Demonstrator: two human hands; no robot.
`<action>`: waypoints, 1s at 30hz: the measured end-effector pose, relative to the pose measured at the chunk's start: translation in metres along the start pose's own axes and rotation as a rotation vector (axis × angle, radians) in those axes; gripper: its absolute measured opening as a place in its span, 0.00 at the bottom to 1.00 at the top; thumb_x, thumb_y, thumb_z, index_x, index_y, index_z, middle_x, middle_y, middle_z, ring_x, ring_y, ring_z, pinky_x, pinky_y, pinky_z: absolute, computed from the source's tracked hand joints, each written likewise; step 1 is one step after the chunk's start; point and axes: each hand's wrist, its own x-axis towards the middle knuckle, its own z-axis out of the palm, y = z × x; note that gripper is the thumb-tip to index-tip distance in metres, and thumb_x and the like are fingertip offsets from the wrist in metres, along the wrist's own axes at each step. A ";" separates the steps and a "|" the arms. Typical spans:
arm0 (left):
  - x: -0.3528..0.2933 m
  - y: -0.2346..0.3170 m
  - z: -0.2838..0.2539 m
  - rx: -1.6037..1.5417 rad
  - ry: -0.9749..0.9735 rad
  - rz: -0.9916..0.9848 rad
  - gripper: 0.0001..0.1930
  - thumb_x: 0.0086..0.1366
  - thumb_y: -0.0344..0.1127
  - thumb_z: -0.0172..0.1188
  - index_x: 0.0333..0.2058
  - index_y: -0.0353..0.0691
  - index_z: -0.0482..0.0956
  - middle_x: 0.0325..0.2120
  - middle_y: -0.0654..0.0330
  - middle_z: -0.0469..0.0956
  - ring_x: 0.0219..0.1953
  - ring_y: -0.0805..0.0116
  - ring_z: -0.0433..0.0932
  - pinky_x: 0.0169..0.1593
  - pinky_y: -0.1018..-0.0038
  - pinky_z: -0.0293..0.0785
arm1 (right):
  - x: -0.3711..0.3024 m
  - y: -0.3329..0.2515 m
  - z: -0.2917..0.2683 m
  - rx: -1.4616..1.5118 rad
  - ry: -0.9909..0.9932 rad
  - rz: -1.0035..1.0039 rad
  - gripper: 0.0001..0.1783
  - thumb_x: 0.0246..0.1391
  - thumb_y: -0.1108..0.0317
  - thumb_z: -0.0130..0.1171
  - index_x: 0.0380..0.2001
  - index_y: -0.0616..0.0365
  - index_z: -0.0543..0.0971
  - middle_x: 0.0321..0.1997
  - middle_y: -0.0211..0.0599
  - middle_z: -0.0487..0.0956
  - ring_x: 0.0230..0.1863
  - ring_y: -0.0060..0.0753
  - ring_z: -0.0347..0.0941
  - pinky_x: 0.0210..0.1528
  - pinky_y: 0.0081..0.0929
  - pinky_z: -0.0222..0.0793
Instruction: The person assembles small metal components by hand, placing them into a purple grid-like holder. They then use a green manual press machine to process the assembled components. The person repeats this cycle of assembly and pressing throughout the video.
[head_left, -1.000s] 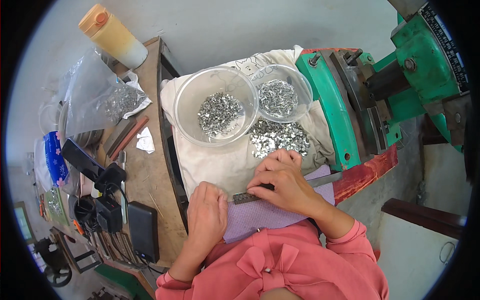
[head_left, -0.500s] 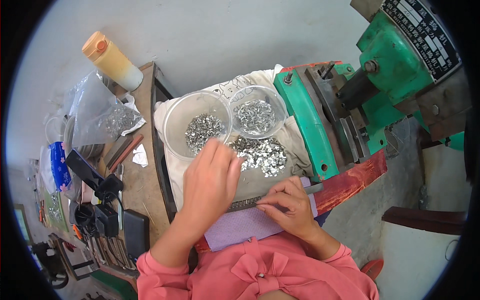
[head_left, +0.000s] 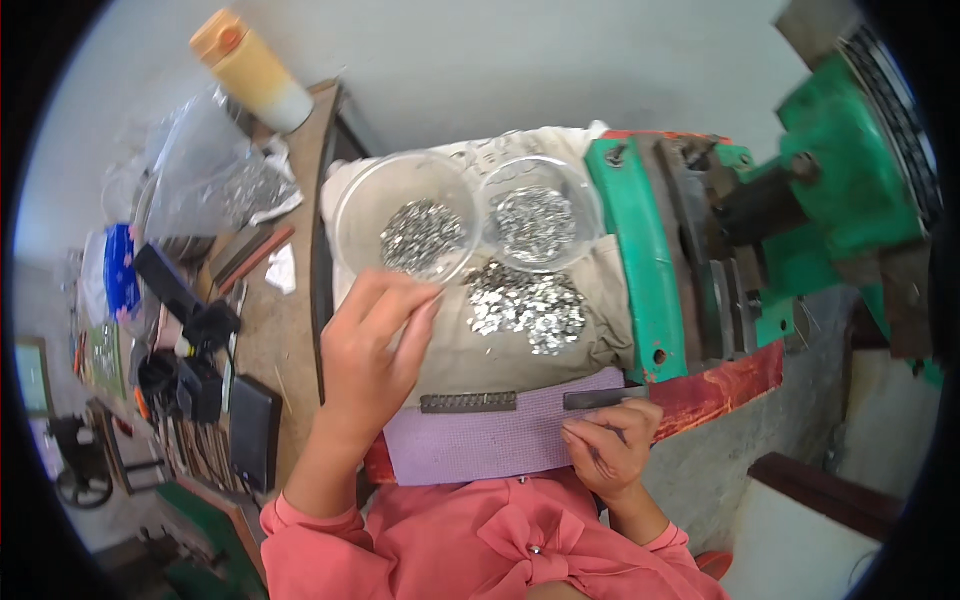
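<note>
My left hand (head_left: 375,335) is raised at the near rim of the larger clear tub (head_left: 352,200), thumb and fingers pinched. Whatever is between its fingertips is too small to make out. In that tub lie small metal pieces (head_left: 422,238). My right hand (head_left: 612,445) rests at the right of a purple cloth (head_left: 480,445), fingers curled together beside a plain dark bar (head_left: 598,398). Its fingertips hide what they may hold. A dark slotted strip (head_left: 468,402), with small parts along its slots, lies on the cloth between my hands.
A smaller clear tub (head_left: 540,225) holds shiny slivers, with a loose heap of metal bits (head_left: 530,310) on the beige cloth before it. At right stands a green press (head_left: 640,270). A side table at left carries a yellow bottle (head_left: 255,75), plastic bags and a black case (head_left: 253,430).
My right hand has left the slotted strip and moved right, beside the plain bar. My left hand has shifted slightly left, fingers still pinched. The whole view has shifted a little.
</note>
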 end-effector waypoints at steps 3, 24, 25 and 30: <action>-0.055 -0.003 -0.025 -0.028 0.011 -0.304 0.06 0.59 0.19 0.63 0.35 0.33 0.82 0.32 0.56 0.79 0.32 0.70 0.77 0.35 0.77 0.73 | -0.005 0.004 0.003 -0.014 -0.041 -0.036 0.14 0.36 0.67 0.76 0.32 0.43 0.87 0.38 0.22 0.74 0.44 0.36 0.63 0.45 0.33 0.62; -0.113 -0.023 -0.010 0.054 -0.177 -0.267 0.10 0.47 0.21 0.69 0.31 0.38 0.84 0.31 0.58 0.77 0.35 0.58 0.75 0.39 0.67 0.71 | 0.000 0.001 0.008 -0.093 -0.113 -0.036 0.14 0.36 0.70 0.76 0.32 0.45 0.87 0.35 0.23 0.75 0.43 0.36 0.64 0.45 0.31 0.60; -0.113 -0.023 -0.009 0.052 -0.164 -0.264 0.10 0.47 0.21 0.68 0.31 0.38 0.84 0.31 0.58 0.77 0.35 0.58 0.75 0.39 0.67 0.71 | 0.000 0.001 0.008 -0.094 -0.106 -0.034 0.14 0.36 0.70 0.76 0.32 0.45 0.87 0.35 0.23 0.75 0.43 0.36 0.64 0.45 0.31 0.60; -0.115 -0.025 -0.007 0.036 -0.103 -0.264 0.10 0.50 0.19 0.67 0.32 0.37 0.83 0.30 0.58 0.78 0.34 0.59 0.76 0.38 0.68 0.72 | 0.000 -0.001 0.009 -0.098 -0.087 -0.031 0.14 0.37 0.71 0.75 0.32 0.47 0.87 0.35 0.24 0.75 0.41 0.36 0.64 0.45 0.31 0.60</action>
